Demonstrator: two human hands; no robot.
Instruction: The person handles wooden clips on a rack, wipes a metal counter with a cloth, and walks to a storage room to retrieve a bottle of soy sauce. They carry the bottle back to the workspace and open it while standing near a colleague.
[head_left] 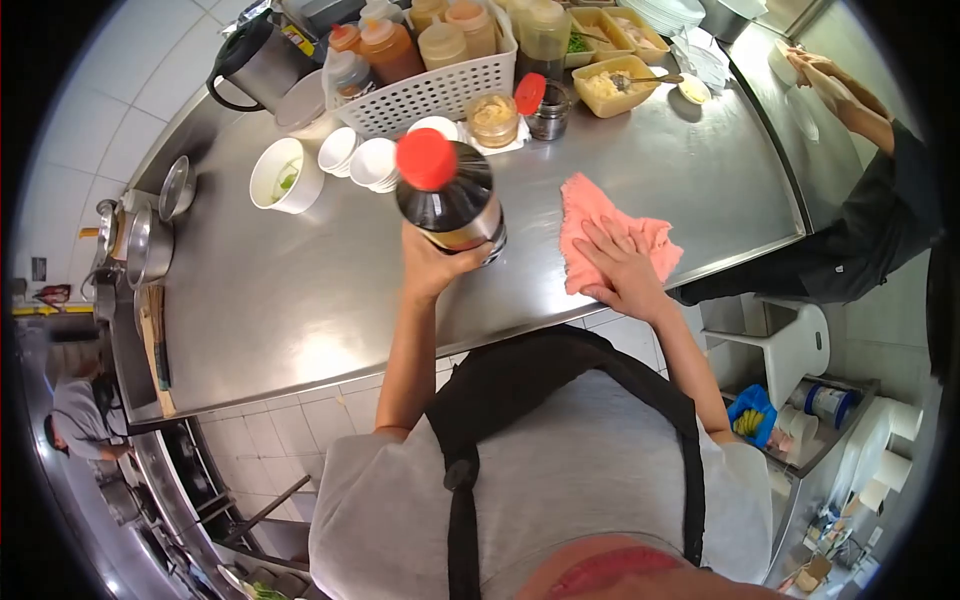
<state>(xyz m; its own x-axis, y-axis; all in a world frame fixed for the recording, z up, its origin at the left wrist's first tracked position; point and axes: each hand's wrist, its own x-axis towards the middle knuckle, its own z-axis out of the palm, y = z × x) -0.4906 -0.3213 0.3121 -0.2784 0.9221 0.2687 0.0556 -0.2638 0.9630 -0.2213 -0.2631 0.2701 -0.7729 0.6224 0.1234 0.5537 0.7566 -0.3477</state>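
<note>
A dark bottle with a red cap stands upright near the middle of the steel table. My left hand is wrapped round its lower part. To the right, a pink cloth lies crumpled on the steel. My right hand rests flat on the cloth, fingers spread and pointing away from me. Behind the bottle are small white cups, a white bowl with something green in it, a tub of pale food and a small jar with a red lid tilted open.
A white basket of sauce bottles stands at the back, beside yellow containers of food. Metal bowls line the left edge. At the right a person's hands are over another counter. Another person is at far left.
</note>
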